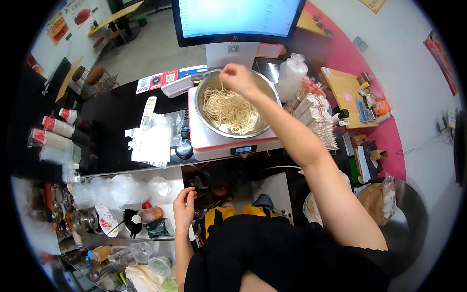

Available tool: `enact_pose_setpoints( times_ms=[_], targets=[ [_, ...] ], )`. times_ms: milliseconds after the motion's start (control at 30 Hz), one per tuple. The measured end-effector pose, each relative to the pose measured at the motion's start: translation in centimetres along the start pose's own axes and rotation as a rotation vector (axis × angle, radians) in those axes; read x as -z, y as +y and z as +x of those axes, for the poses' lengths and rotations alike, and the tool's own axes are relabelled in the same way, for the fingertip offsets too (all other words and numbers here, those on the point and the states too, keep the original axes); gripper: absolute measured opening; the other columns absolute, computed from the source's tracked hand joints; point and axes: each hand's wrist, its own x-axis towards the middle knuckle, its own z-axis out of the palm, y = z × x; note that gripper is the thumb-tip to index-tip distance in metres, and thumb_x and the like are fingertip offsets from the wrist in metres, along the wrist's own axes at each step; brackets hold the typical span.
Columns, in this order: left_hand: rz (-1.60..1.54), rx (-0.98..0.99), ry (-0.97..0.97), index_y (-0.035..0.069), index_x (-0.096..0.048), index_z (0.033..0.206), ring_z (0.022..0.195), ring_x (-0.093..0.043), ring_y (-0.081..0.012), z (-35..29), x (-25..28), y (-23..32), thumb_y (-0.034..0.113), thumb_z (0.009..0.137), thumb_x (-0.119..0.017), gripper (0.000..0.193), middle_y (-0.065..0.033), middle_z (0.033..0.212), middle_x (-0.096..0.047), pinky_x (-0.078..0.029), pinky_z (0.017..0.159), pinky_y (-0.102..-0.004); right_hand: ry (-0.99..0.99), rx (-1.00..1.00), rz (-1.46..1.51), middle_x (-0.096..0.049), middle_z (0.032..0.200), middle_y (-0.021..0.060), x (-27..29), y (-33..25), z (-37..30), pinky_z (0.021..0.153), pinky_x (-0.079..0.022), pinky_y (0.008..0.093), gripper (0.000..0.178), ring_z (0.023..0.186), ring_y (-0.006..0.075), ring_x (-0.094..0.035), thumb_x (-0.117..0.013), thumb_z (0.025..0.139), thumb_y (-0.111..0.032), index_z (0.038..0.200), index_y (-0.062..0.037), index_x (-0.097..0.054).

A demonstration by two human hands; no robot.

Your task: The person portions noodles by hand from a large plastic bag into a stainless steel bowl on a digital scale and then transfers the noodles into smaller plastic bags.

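My right hand (pixel 237 80) is raised over the far rim of a metal bowl (pixel 198 111), its fingers pinched together on noodles, with a short strand hanging just below them. Pale noodles (pixel 228 109) lie in a loose, tangled heap in the bowl. Under the bowl is a kitchen scale (pixel 211 146) with a pink edge and a small lit display (pixel 243 149). My left hand (pixel 184 207) hangs low in front of the counter beside the open shelves, fingers curled in and nothing visible in them.
A monitor (pixel 236 19) stands behind the bowl. Plastic bags (pixel 155 138) lie left of the scale on the black counter (pixel 116 109). To the right are stacked paper-wrapped packets (pixel 315 117) and clear cups (pixel 293 73). Lower left shelves hold plastic lids (pixel 119 190) and a bottle (pixel 150 215).
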Motion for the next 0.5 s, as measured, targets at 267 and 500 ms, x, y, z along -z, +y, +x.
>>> enact_pose_setpoints(
  times_ms=[267,500],
  targets=[
    [0.023,-0.095,-0.142,-0.003,-0.065,0.108,0.083,-0.065,-0.0146,1.9,-3.3,2.4,0.010,0.097,-0.056,0.019,-0.0091,0.091,-0.069,-0.052,0.076,-0.0268,-0.037,0.153,0.563,-0.070,0.100,0.0160,14.7,-14.4,-6.7,0.082,-0.058,0.0312,0.018,0.089,0.0208,-0.071,-0.063,0.093,-0.013,0.099,0.0038,-0.063],
    [0.149,-0.185,-0.340,0.000,-0.066,0.110,0.081,-0.068,-0.0199,2.5,-7.0,2.8,0.014,0.095,-0.059,0.022,-0.0129,0.095,-0.069,-0.053,0.075,-0.0298,0.102,0.200,0.737,-0.056,0.115,0.0206,26.6,-22.0,-19.4,0.097,-0.045,0.0362,0.025,0.107,0.0250,-0.058,-0.051,0.098,-0.012,0.113,0.0069,-0.053]
  ],
)
